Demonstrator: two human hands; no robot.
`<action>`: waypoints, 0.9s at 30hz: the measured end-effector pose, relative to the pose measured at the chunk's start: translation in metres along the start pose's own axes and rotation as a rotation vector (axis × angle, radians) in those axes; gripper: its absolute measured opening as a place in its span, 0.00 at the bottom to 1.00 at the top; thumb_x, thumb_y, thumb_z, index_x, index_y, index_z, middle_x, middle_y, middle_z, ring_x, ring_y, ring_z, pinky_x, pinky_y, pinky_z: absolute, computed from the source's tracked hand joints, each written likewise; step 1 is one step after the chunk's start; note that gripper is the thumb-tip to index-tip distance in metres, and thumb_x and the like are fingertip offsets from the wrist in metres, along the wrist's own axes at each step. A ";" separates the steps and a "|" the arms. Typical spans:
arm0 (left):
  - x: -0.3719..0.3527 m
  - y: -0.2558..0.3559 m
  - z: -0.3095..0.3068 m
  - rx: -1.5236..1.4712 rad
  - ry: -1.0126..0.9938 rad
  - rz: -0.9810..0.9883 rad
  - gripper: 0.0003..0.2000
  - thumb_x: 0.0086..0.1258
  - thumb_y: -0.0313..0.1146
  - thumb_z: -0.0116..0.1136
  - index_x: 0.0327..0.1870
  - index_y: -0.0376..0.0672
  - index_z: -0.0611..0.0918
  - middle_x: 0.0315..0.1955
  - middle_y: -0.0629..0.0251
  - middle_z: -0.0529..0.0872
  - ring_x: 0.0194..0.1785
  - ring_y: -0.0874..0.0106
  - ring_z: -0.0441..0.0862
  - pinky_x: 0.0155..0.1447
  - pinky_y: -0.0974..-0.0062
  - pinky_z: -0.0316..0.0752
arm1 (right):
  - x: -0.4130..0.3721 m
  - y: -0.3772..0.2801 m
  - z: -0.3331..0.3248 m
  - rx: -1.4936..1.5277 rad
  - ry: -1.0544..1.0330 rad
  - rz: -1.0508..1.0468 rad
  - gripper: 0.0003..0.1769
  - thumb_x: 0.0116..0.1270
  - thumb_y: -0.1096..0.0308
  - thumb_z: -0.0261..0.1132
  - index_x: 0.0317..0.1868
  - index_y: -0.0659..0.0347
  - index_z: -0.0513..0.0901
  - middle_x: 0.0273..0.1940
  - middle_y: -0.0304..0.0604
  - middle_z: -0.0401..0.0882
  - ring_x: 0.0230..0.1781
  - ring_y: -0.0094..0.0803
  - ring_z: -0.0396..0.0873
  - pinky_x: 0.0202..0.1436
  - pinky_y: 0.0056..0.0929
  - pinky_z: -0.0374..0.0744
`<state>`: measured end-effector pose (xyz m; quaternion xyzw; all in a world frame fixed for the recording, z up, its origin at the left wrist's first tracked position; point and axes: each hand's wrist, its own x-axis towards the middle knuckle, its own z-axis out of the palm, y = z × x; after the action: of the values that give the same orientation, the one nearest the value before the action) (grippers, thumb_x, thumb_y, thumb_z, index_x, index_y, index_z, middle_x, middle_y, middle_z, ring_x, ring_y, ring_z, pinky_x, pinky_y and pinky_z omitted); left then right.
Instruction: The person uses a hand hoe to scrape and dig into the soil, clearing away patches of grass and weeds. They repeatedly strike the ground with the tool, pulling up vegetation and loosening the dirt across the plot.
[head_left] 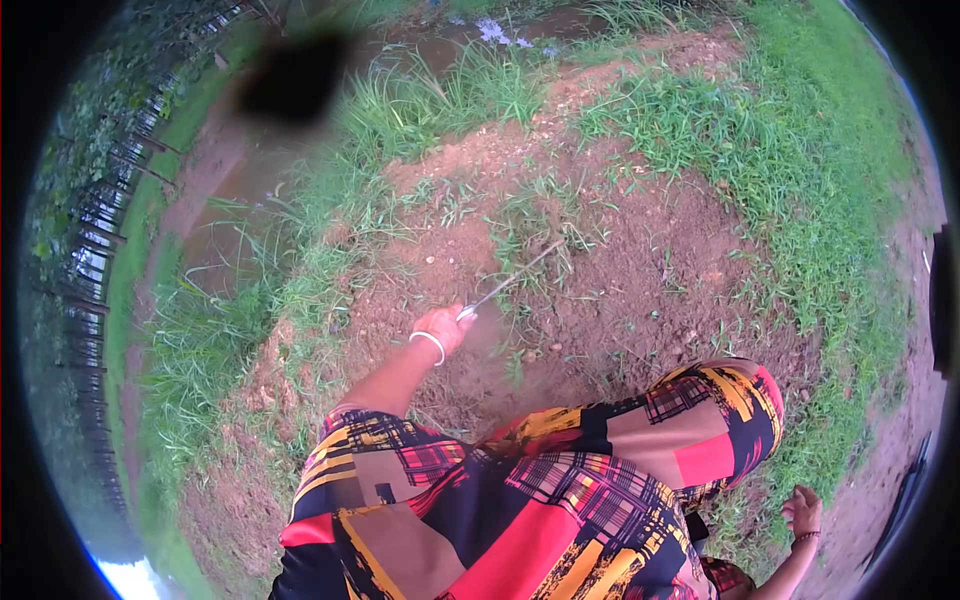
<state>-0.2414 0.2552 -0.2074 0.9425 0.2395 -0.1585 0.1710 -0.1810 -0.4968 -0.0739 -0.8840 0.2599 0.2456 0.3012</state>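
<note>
My left hand (443, 329), with a white bangle at the wrist, is closed round the pale handle of a long, thin metal-bladed tool (515, 277). Its blade reaches up and to the right, the tip lying among loose grass tufts (545, 225) on the bare soil. Whether the blade is curved or straight at its end, I cannot make out. Off to the lower right, my right hand (802, 510) hangs over the grass beside my bent knee (745, 410). Its fingers are loosely bent and apart, with nothing visible in them. A dark band circles that wrist.
Reddish-brown soil (640, 280) with pebbles and grass scraps spreads before me. Thick grass (840, 150) grows on the right. Tall grass (215, 330) borders muddy water (255, 185) on the left and at the top. A dark blurred spot covers part of the upper left.
</note>
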 end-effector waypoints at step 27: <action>0.094 0.121 0.023 -0.749 0.314 -0.381 0.21 0.65 0.49 0.46 0.37 0.37 0.78 0.32 0.44 0.81 0.41 0.49 0.78 0.44 0.57 0.70 | 0.001 0.022 0.003 0.045 0.021 0.081 0.18 0.64 0.63 0.56 0.50 0.65 0.74 0.20 0.38 0.77 0.14 0.22 0.72 0.11 0.19 0.62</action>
<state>-0.1065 0.1833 -0.2341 0.7675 0.4726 0.0556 0.4296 -0.1948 -0.5104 -0.0856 -0.8682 0.3042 0.2426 0.3080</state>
